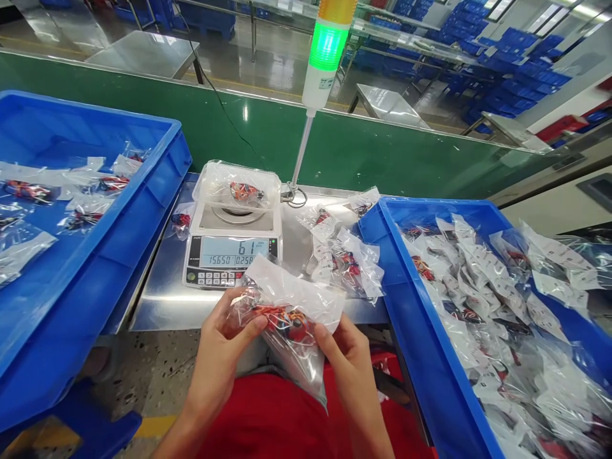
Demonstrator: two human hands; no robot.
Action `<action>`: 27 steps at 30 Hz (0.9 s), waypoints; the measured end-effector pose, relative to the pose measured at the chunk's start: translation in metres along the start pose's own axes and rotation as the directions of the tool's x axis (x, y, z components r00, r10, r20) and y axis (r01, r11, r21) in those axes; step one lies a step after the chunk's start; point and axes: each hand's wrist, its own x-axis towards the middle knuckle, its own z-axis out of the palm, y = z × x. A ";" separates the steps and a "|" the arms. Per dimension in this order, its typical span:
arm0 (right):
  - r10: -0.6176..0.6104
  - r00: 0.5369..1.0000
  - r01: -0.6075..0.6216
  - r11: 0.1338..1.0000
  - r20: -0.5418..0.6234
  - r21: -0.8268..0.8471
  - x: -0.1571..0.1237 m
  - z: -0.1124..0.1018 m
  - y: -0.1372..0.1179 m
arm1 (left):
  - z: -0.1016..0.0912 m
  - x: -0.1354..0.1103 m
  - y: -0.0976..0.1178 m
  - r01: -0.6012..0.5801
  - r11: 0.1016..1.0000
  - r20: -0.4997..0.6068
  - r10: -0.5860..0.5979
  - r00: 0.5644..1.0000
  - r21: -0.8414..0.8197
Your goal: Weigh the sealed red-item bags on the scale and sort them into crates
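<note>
Between my two hands is a clear plastic bag (294, 296) with a white label strip, holding red and orange wires and a dark round part. My left hand (229, 338) pinches its left side, thumb on top. On the right side, my right hand (347, 350) grips the bag's edge with thumb and fingers. Just beyond the bag stands a digital scale (234, 248), its display reading 61 and 15.650. Another bag (246, 191) with red parts lies on the scale's pan under a clear cover. Several more bags (347, 261) rest on the metal table right of the scale.
At the left stands a blue bin (143, 185) with a few bags inside. A second blue bin (430, 344) at the right is heaped with bags. A signal light (329, 48) glowing green rises on a pole behind the scale. A green partition (229, 134) runs along the back.
</note>
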 end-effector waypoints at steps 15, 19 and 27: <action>-0.230 0.971 0.227 0.972 0.070 0.054 0.004 -0.007 -0.007 | -0.003 0.001 0.009 0.036 0.999 0.264 -0.033 0.964 -0.007; -0.125 0.992 0.125 0.992 -0.005 0.016 0.001 0.008 -0.005 | 0.003 -0.007 0.002 0.076 0.997 0.132 -0.074 0.989 -0.013; -0.095 0.995 0.095 0.995 0.044 0.000 0.008 0.008 0.002 | 0.004 -0.011 0.000 0.144 0.989 0.154 -0.138 0.978 -0.028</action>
